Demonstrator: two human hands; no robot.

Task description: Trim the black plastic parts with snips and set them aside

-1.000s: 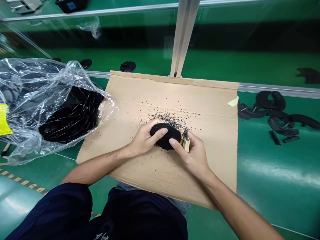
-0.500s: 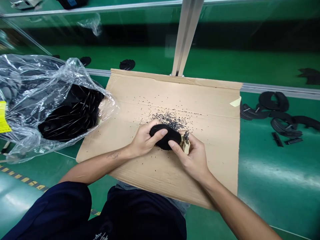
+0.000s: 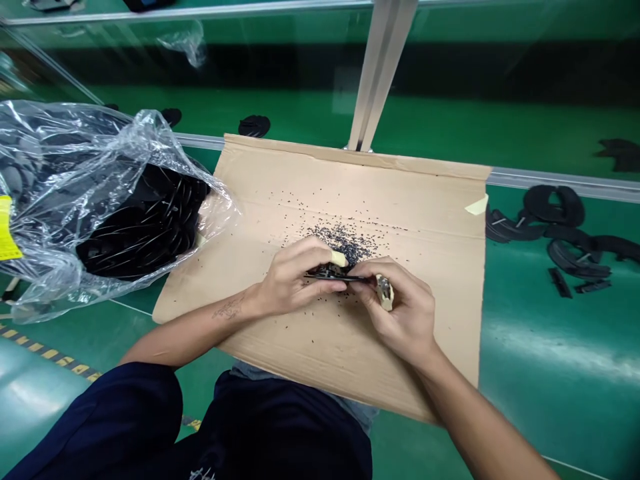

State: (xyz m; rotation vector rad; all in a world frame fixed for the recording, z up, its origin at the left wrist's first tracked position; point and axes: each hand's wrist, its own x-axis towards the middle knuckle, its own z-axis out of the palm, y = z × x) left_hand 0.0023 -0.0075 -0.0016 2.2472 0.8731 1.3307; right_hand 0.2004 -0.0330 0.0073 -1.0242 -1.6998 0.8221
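Note:
My left hand grips a thin black plastic piece, seen almost edge-on, with thumb below and fingers above. A pale yellow covering wraps one of its fingertips. My right hand pinches the same piece at its right end. Tucked in that hand are small cutting pliers with cream handles, partly hidden by the fingers. Below both hands lies a cardboard sheet, and tiny black bits are scattered on it just beyond the fingers.
A clear plastic bag full of black discs lies open at the left, overlapping the cardboard. Loose curved black parts rest on the green surface at the right. A metal upright stands behind the cardboard.
The black piece has turned from showing its broad rounded face to nearly edge-on. The pliers have tilted in my right hand, and both hands still hold the piece.

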